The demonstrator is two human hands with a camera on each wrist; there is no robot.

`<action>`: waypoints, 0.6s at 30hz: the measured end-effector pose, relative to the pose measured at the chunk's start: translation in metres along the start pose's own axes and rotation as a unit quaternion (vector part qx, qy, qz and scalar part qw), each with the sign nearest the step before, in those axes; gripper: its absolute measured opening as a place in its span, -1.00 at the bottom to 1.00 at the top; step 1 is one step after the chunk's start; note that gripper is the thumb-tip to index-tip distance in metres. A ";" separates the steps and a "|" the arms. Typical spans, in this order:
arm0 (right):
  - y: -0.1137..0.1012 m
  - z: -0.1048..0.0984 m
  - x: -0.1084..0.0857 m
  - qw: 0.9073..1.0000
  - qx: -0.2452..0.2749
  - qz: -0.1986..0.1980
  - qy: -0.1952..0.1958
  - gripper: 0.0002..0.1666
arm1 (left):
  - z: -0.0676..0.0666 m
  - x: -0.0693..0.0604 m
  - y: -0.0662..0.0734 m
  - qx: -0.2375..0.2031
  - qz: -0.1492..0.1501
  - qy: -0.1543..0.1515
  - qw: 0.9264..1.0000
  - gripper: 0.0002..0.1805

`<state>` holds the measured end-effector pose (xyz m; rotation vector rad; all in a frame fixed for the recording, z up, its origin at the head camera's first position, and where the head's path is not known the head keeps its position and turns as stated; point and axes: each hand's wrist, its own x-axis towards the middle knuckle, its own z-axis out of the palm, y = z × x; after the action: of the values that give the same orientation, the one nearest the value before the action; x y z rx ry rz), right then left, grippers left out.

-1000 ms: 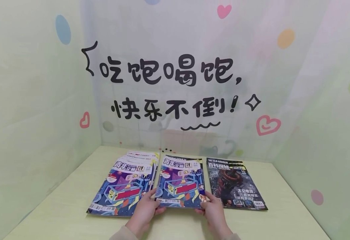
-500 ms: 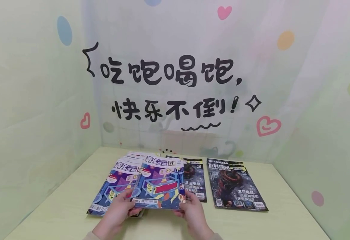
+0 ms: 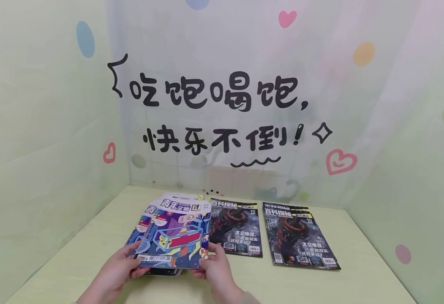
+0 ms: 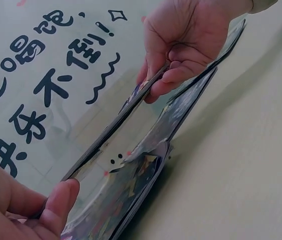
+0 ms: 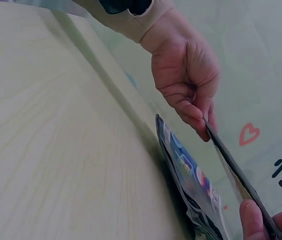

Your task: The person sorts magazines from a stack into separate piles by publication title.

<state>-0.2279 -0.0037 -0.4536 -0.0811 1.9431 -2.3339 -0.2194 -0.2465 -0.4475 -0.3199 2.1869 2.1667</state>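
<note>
A purple-and-blue magazine [image 3: 178,236] is pinched at its two near corners by my left hand [image 3: 121,266] and right hand [image 3: 219,270]. It hovers over the left magazine stack [image 3: 133,236], covering most of it. Both wrist views show a gap between the held magazine's thin edge [image 4: 115,122] and the stack [image 5: 191,175] below. Thumbs lie on top, with fingers curled beneath. To the right of my right hand lies a dark magazine [image 3: 237,232] with a red ring-shaped machine on its cover.
Another pile of dark magazines [image 3: 301,236] lies at the right of the pale wooden table [image 3: 343,283]. Behind the table stands a wall panel [image 3: 222,50] with black lettering, and further panels close off both sides.
Both hands have carried the purple-and-blue magazine leftward from above the middle magazine to above the left stack. The middle dark magazine is now uncovered.
</note>
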 end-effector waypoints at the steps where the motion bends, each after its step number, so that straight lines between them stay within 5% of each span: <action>1: 0.000 0.004 0.000 1.000 0.000 0.003 -0.002 -0.38 | -0.004 0.001 -0.001 0.002 -0.001 0.001 1.000 -0.38; 11: 0.013 0.032 0.001 0.999 0.001 0.039 -0.009 -0.36 | -0.031 -0.003 -0.008 0.021 -0.002 0.006 1.000 -0.38; 18: 0.017 0.038 0.002 0.997 -0.035 0.059 -0.018 -0.41 | -0.043 -0.002 -0.008 0.028 -0.044 0.014 0.999 -0.41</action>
<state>-0.2248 -0.0437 -0.4639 -0.0131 1.9564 -2.1765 -0.2114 -0.2892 -0.4540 -0.4380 2.1991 2.0654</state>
